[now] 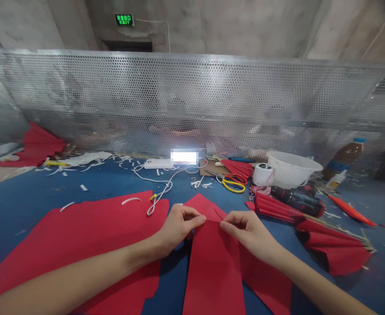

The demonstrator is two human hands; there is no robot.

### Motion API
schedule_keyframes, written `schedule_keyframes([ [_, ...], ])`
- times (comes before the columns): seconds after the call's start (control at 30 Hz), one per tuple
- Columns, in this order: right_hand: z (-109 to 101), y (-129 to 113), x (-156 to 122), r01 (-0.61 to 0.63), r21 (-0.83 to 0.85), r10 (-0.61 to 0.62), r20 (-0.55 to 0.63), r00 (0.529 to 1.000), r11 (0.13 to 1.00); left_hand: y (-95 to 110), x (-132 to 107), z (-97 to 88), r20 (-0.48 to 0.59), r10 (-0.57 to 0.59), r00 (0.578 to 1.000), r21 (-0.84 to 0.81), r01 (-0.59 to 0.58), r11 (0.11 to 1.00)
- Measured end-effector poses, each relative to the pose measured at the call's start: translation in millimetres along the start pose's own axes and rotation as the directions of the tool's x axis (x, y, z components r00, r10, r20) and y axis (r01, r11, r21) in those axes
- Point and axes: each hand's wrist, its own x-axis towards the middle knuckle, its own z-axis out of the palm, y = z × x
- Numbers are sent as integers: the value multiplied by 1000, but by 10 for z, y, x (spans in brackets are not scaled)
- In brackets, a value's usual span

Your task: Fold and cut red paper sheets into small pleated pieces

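A long strip of red paper (215, 271) runs from the near edge up to both hands. My left hand (181, 223) pinches its upper left corner between thumb and fingertips. At the upper right corner my right hand (244, 225) has a like pinch. Behind the pinched edge, more red paper with a pointed top shows, and another red piece (271, 280) lies under my right forearm. To the left, a large red sheet (113, 245) is spread flat, partly covered by my left forearm.
Scissors (234, 183), a string spool (263, 175), a white basin (293, 168), a power drill (297, 199) and a bottle (345, 157) stand or lie at the right. Folded red fans (336, 245) lie nearer. A white cable (171, 179) and paper scraps lie behind; a perforated metal screen (113, 96) closes the back.
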Motion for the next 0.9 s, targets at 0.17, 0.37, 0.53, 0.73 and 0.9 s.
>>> schedule_keyframes([
  [0.17,-93,38,20,-12,13,13,-16,1000,1000,2,16,5,-77,6,997,-43,-9,999],
  [0.37,-170,91,55,-22,39,23,-27,999,999,45,23,6,-153,-21,988,-109,4,994],
  [0.53,-188,162,68,-33,82,36,-27,999,996,35,15,9,-152,-49,987,-140,27,990],
  [0.73,-179,168,49,7,-95,-15,-83,996,995,6,21,13,-161,-61,985,-153,36,988],
  [0.9,-166,103,37,86,-31,-86,2,996,996,-21,68,-38,-179,-99,979,-175,67,982],
])
